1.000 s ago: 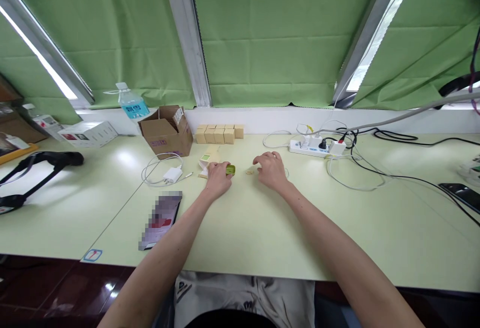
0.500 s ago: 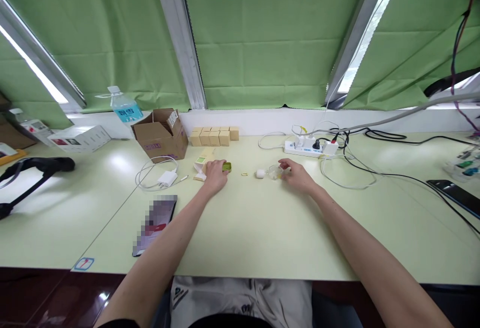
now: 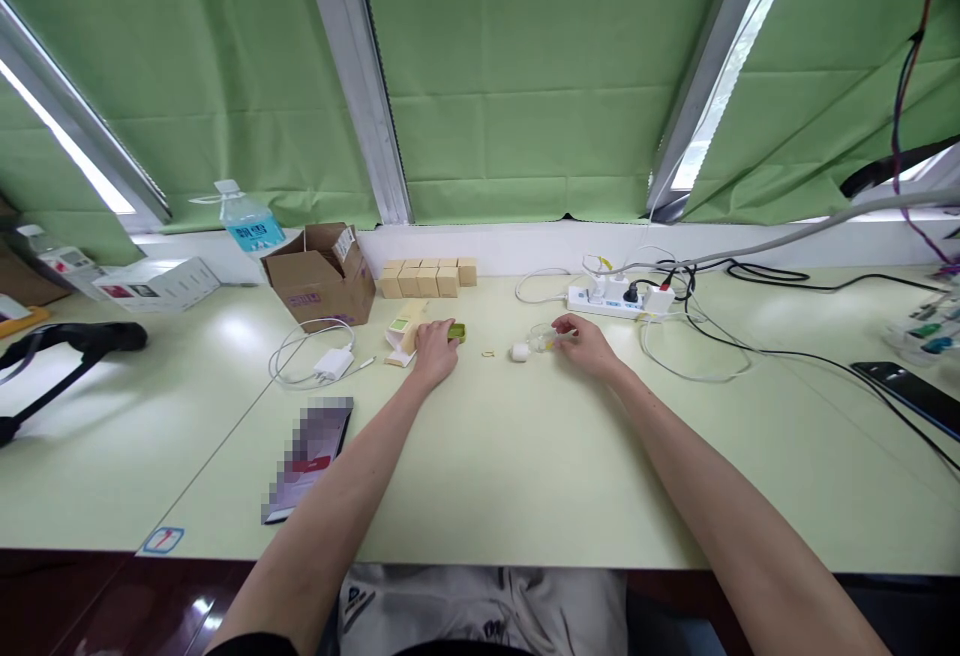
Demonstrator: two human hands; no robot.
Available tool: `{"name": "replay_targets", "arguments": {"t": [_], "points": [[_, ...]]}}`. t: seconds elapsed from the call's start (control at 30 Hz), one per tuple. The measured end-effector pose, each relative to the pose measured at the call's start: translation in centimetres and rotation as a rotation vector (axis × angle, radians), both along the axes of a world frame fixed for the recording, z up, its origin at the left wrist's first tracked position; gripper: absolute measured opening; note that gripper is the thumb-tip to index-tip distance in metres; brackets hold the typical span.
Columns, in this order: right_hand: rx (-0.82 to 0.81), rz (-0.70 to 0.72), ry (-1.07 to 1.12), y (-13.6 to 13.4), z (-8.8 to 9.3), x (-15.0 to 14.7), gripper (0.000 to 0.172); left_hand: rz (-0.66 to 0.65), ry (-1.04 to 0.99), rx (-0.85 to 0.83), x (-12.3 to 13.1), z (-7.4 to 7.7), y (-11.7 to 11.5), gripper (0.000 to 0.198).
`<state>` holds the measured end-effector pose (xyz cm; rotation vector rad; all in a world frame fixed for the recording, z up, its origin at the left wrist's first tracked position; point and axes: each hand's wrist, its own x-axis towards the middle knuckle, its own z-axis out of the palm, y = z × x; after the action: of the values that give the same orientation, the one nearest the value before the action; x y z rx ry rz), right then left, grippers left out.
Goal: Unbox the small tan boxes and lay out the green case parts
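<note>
The right hand (image 3: 589, 346) is pinching the clear vial (image 3: 541, 339), having moved away from the yellow piece (image 3: 489, 352). The left hand (image 3: 435, 351) is still closing on the green case (image 3: 456, 332), both near the far edge of the bench (image 3: 525, 476).

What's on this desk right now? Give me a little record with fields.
Left hand: lies on the small green case
Right hand: holds the small clear container; white cap beside it
Between hands: tiny yellow piece
Behind: cardboard box, tan blocks, power strip
Surface: pale green table
</note>
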<state>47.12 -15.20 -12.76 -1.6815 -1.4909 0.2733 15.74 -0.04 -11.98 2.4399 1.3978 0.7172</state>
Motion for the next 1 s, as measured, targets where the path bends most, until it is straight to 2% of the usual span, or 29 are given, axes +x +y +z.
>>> {"name": "replay_targets", "arguments": {"t": [0.13,0.17,0.33,0.5,0.63,0.73,0.87,0.93,1.0], "points": [[0.013,0.042,0.009,0.6,-0.1,-0.3,0.069,-0.007,-0.01,0.006,0.0,-0.1,-0.2,0.048],[0.009,0.056,0.007,0.7,-0.2,-0.5,0.071,-0.007,-0.013,0.006,0.0,-0.1,-0.2,0.048],[0.014,-0.022,-0.014,1.2,-0.6,-0.9,0.054,-0.01,-0.016,0.005,-0.1,0.0,-0.4,0.048],[0.026,-0.103,-0.081,0.9,-0.8,-0.4,0.059,-0.012,-0.023,0.016,-0.4,-0.1,-0.6,0.047],[0.074,-0.113,-0.192,0.0,0.4,-1.3,0.063,-0.015,-0.028,0.034,-0.8,0.2,-1.2,0.05],[0.109,-0.045,-0.339,-0.6,1.9,-3.4,0.052,-0.051,-0.033,0.103,-0.8,0.9,-2.3,0.051],[0.017,0.048,-0.641,-0.8,3.3,-6.6,0.03,-0.272,0.062,0.317,0.2,1.7,-4.0,0.034],[-0.022,0.037,-0.676,-0.5,3.5,-7.4,0.026,-0.343,0.136,0.356,1.0,1.7,-4.4,0.023],[-0.025,0.008,-0.672,-0.1,3.5,-7.6,0.023,-0.356,0.187,0.345,1.7,1.7,-4.5,0.017]]}}
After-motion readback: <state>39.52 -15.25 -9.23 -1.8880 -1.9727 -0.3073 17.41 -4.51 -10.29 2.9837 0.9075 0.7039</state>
